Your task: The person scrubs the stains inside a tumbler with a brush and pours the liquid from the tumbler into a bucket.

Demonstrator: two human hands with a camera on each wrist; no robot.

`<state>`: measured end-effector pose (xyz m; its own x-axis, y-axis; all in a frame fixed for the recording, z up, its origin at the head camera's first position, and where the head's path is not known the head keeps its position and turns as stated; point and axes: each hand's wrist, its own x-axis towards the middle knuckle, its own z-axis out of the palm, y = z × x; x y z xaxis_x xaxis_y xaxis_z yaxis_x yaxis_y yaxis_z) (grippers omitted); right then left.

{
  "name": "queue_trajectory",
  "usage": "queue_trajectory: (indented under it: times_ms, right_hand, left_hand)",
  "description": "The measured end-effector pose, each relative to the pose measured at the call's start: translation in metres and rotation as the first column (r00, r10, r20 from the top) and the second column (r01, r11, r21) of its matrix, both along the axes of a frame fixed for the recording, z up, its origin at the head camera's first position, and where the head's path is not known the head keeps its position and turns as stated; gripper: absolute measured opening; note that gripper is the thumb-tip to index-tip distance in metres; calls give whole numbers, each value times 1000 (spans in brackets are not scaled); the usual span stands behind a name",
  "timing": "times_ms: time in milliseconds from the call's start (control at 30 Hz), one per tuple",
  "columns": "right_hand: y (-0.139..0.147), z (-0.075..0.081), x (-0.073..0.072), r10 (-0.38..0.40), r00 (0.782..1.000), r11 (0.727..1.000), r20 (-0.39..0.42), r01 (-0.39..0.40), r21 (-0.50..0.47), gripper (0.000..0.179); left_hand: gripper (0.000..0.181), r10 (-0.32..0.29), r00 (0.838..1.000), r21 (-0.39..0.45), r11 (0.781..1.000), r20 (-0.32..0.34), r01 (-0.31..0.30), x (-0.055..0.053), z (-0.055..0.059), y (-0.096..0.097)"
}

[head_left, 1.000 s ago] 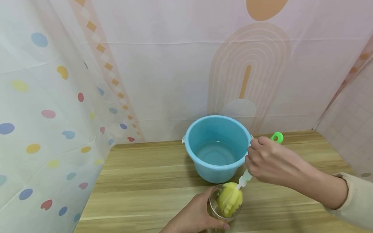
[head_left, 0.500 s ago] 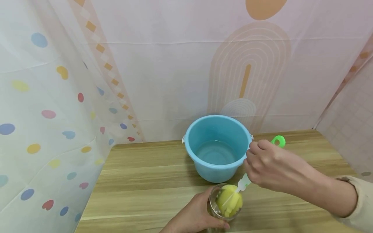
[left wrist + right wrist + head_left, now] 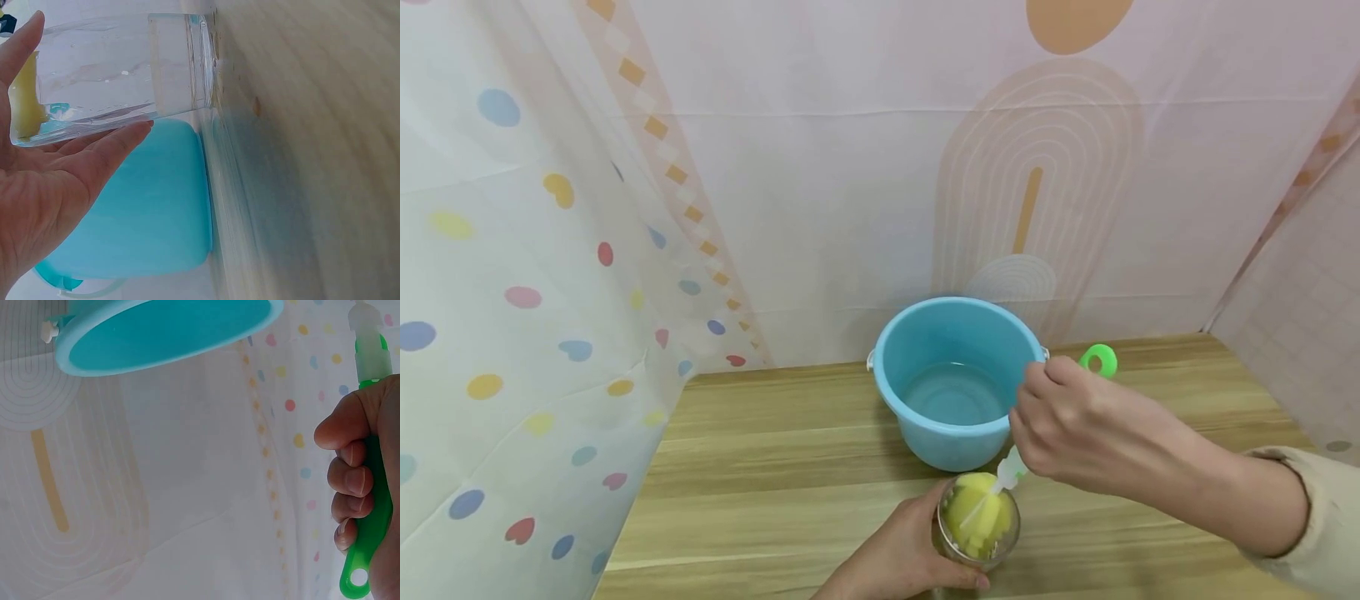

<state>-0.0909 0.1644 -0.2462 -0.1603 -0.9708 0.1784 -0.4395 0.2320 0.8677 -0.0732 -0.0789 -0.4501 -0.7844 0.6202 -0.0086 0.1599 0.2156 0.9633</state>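
Note:
My left hand [image 3: 901, 546] grips a clear glass [image 3: 112, 65] near its rim, thumb on the near side and fingers around the far side. In the left wrist view the base of the glass meets the tabletop. The yellow sponge head [image 3: 976, 512] of a cup brush sits in the mouth of the glass; below it the glass shows mostly see-through walls. My right hand [image 3: 1086, 425] holds the brush by its green and white handle [image 3: 375, 494], fingers wrapped round it. A green ring end sticks out behind that fist, and the handle slants down left into the glass.
A light blue bucket [image 3: 951, 446] with a little water in it stands just behind the glass. The wood-grain table [image 3: 760, 467] extends to the left and right. Patterned curtains [image 3: 820, 208] hang along the back and both sides.
My right hand and the brush handle shift slightly right and down, then back left. The sponge now sits a bit further left and lower in the glass. My left hand stays in place.

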Motion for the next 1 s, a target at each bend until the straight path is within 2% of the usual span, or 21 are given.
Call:
queue_trajectory:
  times_ms: [233,433,667,1000]
  right_hand:
    - [-1,4,-4,-17,1000,1000,5,17,3,39]
    - [3,2,-15,-22,999,1000,42,23,-14,36]
    - [13,0,-26,-25,995,998,98,30,-53,30]
    - [27,-3,-24,1,991,993,135,16,-121,30]
  left_hand:
    - [84,-7,1000,-3,1000,-21,7,0,0,1]
    - [84,2,999,-24,1000,-41,-3,1,-2,0]
    - [86,-4,999,-17,1000,-35,3,1,-2,-2]
    - [88,21,999,-62,998,-46,-24,2,-2,-2]
